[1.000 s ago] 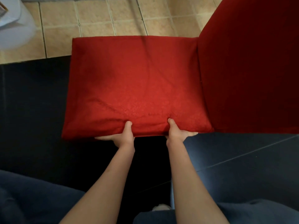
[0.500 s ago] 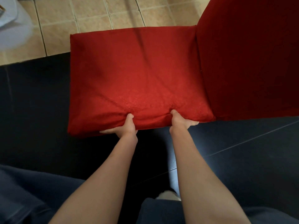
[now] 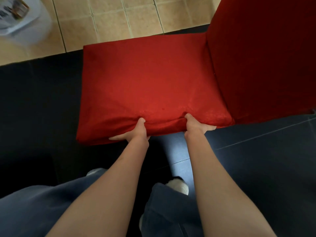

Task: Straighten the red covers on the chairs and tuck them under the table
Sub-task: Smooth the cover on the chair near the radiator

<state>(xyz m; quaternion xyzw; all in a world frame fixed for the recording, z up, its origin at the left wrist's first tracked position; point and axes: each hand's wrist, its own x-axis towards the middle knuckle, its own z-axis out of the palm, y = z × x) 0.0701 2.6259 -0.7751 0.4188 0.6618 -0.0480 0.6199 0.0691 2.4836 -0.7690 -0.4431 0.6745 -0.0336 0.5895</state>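
Observation:
A chair in a red cover fills the middle of the head view. Its seat (image 3: 150, 82) lies flat below me and its red-covered backrest (image 3: 263, 57) rises at the right. My left hand (image 3: 135, 134) grips the near edge of the seat cover, thumb on top and fingers tucked underneath. A little to the right, my right hand (image 3: 196, 125) grips the same edge in the same way. The fabric bunches into small folds around both thumbs. No table is in view.
Dark floor tiles (image 3: 256, 159) lie under the chair and around my feet; beige tiles (image 3: 111, 19) begin beyond the seat's far edge. A pale round object with papers on it (image 3: 15, 16) stands at the top left. My dark trousers and white shoes (image 3: 177, 185) fill the bottom.
The seat sits more to the right and lower in the frame than before, with more beige floor showing beyond it. Both hands keep their grip on the near edge.

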